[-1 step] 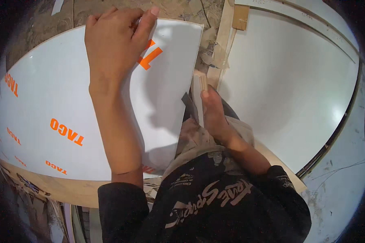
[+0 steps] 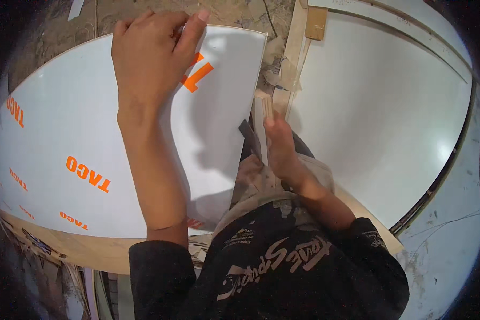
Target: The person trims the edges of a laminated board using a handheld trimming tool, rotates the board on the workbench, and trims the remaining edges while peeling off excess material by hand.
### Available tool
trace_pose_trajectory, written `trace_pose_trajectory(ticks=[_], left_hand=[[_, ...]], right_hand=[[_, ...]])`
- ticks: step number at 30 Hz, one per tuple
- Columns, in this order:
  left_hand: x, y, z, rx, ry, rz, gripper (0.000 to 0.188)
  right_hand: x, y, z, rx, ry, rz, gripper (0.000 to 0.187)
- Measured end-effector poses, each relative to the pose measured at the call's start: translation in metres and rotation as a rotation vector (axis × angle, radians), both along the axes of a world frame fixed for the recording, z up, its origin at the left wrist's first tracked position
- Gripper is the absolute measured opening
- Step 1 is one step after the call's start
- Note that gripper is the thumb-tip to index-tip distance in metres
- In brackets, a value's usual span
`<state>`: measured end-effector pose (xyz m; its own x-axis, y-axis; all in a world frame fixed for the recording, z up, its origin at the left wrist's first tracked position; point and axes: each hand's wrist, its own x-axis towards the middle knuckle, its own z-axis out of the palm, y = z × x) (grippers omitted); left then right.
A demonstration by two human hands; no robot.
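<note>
A large white laminated board (image 2: 218,144) with orange lettering lies on my left. My left hand (image 2: 152,53) is at its far edge, fingers curled over it and thumb resting near the edge. My right hand (image 2: 281,146) is closed on a small pale wooden block (image 2: 267,106), held beside the board's right-hand edge. Part of the block is hidden by the fingers. Just left of that hand, a dark flat strip (image 2: 248,133) sticks up by the board's edge; its lower end is hard to make out.
A second white panel (image 2: 384,112) lies to the right, with wooden strips (image 2: 298,58) along its left side and a small brown block (image 2: 317,24) at its far corner. The dusty floor (image 2: 240,12) shows beyond. Several upright board offcuts (image 2: 104,290) stand at the lower left.
My right hand and the wooden block have shifted very slightly. The dark strip's tip sits a touch higher. My left hand and the board have not moved.
</note>
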<state>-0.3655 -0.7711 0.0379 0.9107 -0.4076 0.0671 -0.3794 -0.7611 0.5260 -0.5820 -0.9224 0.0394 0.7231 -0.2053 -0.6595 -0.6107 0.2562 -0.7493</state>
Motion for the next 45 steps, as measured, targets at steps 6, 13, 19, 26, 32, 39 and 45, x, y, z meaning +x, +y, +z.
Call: trace_pose_trajectory(ticks=[6, 13, 19, 26, 32, 39, 45], left_hand=[[-0.003, 0.003, -0.004, -0.061, -0.069, -0.009, 0.039], [0.0, 0.004, -0.003, 0.013, -0.006, -0.032, 0.038], [-0.001, 0.001, 0.001, 0.02, 0.013, -0.042, 0.038], [-0.009, -0.005, 0.003, -0.141, -0.158, -0.383, 0.062], [-0.012, -0.007, 0.008, -0.157, -0.029, -0.479, 0.079], [-0.013, -0.01, 0.007, -0.103, -0.006, -0.443, 0.083], [-0.016, -0.015, 0.006, -0.106, -0.008, -0.4, 0.073]], right_hand=[[0.032, -0.011, 0.0, -0.163, 0.067, 0.117, 0.055], [0.043, -0.013, -0.001, -0.095, 0.118, 0.067, 0.057], [0.067, -0.018, 0.005, -0.034, 0.149, -0.008, 0.058], [0.067, -0.007, 0.014, 0.075, 0.118, -0.13, 0.055], [0.065, -0.004, 0.011, 0.048, 0.146, -0.18, 0.053], [0.065, -0.014, 0.007, 0.107, 0.165, -0.154, 0.05], [0.07, -0.021, -0.002, 0.126, 0.128, -0.175, 0.053]])
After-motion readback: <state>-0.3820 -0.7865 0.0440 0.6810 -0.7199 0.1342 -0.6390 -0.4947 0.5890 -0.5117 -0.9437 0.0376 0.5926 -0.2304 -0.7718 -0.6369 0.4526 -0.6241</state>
